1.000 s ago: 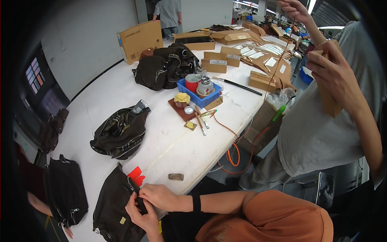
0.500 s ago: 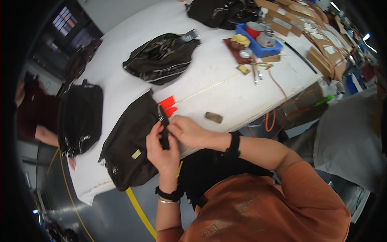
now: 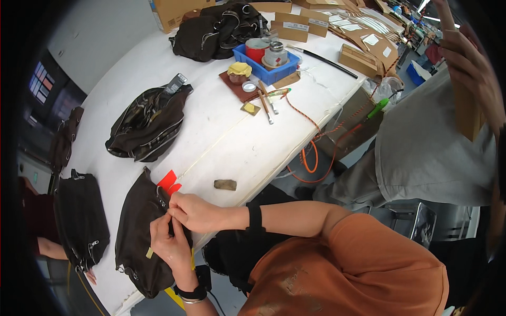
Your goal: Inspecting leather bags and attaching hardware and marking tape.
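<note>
- Closest in, and here we are at the centre of our clock: our left hand (image 3: 171,247) has finger and thumb closed on the near edge of a dark brown, soft fabric bag with silver zip fittings (image 3: 138,226).
- Our right hand (image 3: 197,213) meets it, fingers curled, tips right against the left's; whether they grip anything we cannot tell, since the knuckles hide it.
- The bag lies at nine o'clock on the white-topped table (image 3: 253,163), its lower corner seeming to jut past the rim. We'd do well to let the left pinch anchor that edge, work the right fingertips in tiny moves, and not drag the bag further off.
- Just beside it, at half past eleven, flat bright-red pieces (image 3: 168,180); we'd keep those out from under the cloth.
- Two o'clock: a small grey-brown oblong block (image 3: 225,185), within easy reach and untouched.
- Further out at nine, a black, boxy fabric bag (image 3: 81,218), a co-worker's hand (image 3: 91,276) by its lower end.
- Eleven o'clock: a dark, gaping bag with a patterned lining (image 3: 150,124).
- Away at one, slim wooden-handled brushes (image 3: 266,102), then a blue plastic tray (image 3: 282,73) carrying a red tin and a jar.
</note>
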`<state>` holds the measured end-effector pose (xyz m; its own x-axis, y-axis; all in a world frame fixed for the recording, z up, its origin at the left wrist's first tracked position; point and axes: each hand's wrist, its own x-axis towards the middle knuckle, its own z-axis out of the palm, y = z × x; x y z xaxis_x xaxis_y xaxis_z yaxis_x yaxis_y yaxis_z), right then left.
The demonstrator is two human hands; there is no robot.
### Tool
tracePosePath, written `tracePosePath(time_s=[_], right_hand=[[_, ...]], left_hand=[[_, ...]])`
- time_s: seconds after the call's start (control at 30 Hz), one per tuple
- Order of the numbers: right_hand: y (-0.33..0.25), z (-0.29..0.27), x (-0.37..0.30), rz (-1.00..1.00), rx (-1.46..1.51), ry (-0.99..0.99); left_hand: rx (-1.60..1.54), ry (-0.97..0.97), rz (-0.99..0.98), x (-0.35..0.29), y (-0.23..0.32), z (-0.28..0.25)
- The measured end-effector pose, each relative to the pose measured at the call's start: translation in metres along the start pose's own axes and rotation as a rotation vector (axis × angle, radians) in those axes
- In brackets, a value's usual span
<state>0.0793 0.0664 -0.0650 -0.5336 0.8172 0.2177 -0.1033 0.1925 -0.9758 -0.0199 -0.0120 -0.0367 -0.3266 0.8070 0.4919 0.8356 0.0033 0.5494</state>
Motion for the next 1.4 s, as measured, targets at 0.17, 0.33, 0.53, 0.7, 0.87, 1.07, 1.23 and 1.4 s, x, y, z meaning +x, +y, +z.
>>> tracePosePath(time_s=[0.17,0.33,0.53,0.7,0.87,1.07,1.23,1.4], right_hand=[[-0.007,-0.014,-0.007,-0.067,-0.033,-0.013],[-0.029,-0.054,-0.013,-0.034,-0.202,-0.022],[-0.02,-0.123,-0.013,-0.101,-0.517,0.127],[-0.006,-0.186,-0.012,0.009,-0.912,0.301],[-0.002,-0.242,-0.009,0.248,-1.116,0.236],[0.022,-0.255,-0.002,0.127,-1.171,0.248],[0.03,-0.242,0.002,-0.003,-0.861,0.225],[0.027,-0.232,-0.007,0.009,-0.8,0.264]], left_hand=[[0.179,-0.066,0.087,0.015,0.008,-0.009],[0.184,-0.178,-0.002,0.031,0.021,-0.02],[0.154,-0.299,0.001,0.04,0.021,-0.025],[0.164,-0.373,0.052,0.045,0.027,-0.031],[0.173,-0.399,0.124,0.052,0.031,-0.027],[0.194,-0.388,0.153,0.049,0.034,-0.028],[0.227,-0.39,0.218,0.043,0.028,-0.026],[0.176,-0.431,0.227,0.043,0.005,-0.027]])
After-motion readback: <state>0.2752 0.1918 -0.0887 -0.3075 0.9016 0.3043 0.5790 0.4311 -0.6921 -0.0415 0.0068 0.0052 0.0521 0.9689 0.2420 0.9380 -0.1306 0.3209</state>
